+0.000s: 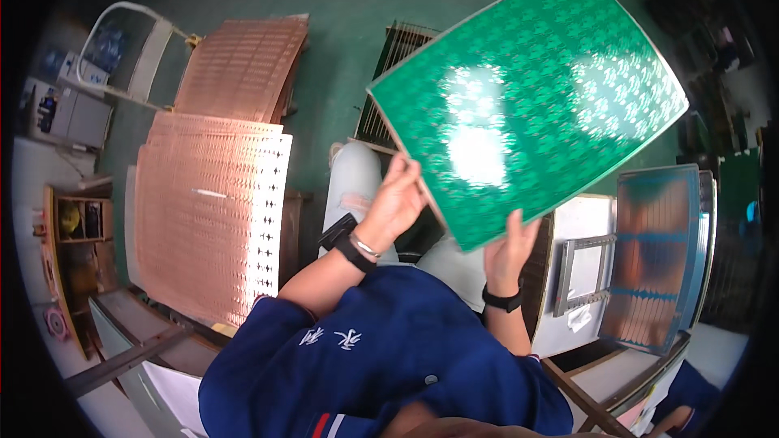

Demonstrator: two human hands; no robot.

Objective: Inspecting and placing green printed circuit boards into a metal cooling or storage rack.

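Note:
A large green printed circuit board panel (544, 89) with a repeated pattern is held up tilted in front of me, and light glares off its face. My left hand (398, 197) pinches its near left edge, thumb and fingers closed on the rim. Close to the panel's lowest corner, my right hand (510, 253) grips the near right edge. Part of the fingers of both hands is hidden behind the panel.
Stacks of copper-coloured panels (203, 211) stand at my left, with a thin pale stick on top. A wire rack (381, 105) is on the floor ahead. At right are a white board with a grey frame (565, 276) and a blue-framed screen (653, 255). A trolley handle (122, 5) rises far left.

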